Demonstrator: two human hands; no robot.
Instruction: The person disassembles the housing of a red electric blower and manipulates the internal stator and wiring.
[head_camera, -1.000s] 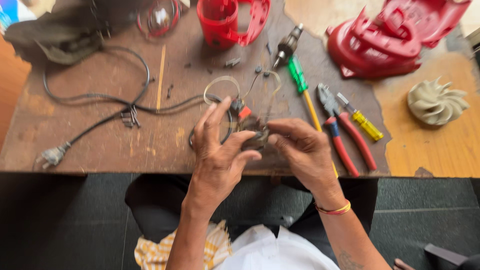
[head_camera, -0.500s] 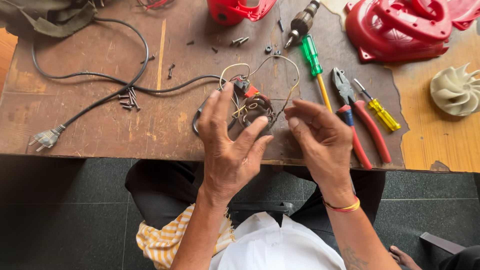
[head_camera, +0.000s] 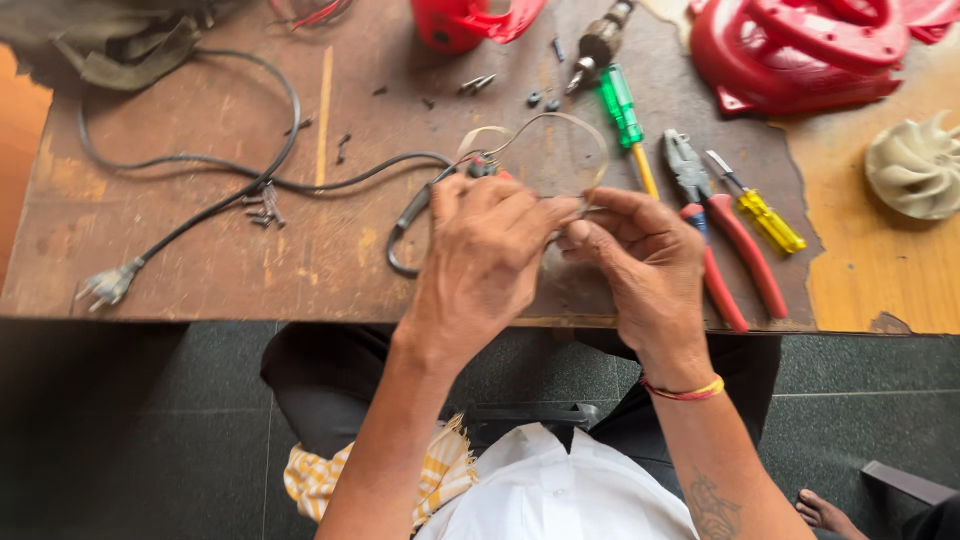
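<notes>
Both hands meet near the front edge of the surface (head_camera: 200, 270), just right of its middle. The left hand (head_camera: 480, 255) lies palm-down over a small wired part (head_camera: 480, 165), its fingers curled together over it, so most of the part is hidden; only a dark bit with a touch of red shows past the knuckles, on the far side of the hand. The right hand (head_camera: 640, 255) pinches thumb and forefinger together on a thin pale wire loop (head_camera: 575, 130), which rises from the pinch and arcs back toward the middle of the surface before dropping to the part. A black power cord (head_camera: 280, 160) runs from under the left hand toward the left edge, its plug (head_camera: 108, 285) lying near the front left corner. Just right of the right hand lie red-handled pliers (head_camera: 725, 245), a yellow screwdriver (head_camera: 765, 215) and a green screwdriver (head_camera: 620, 110). A red housing (head_camera: 800, 55) sits at the far right.
</notes>
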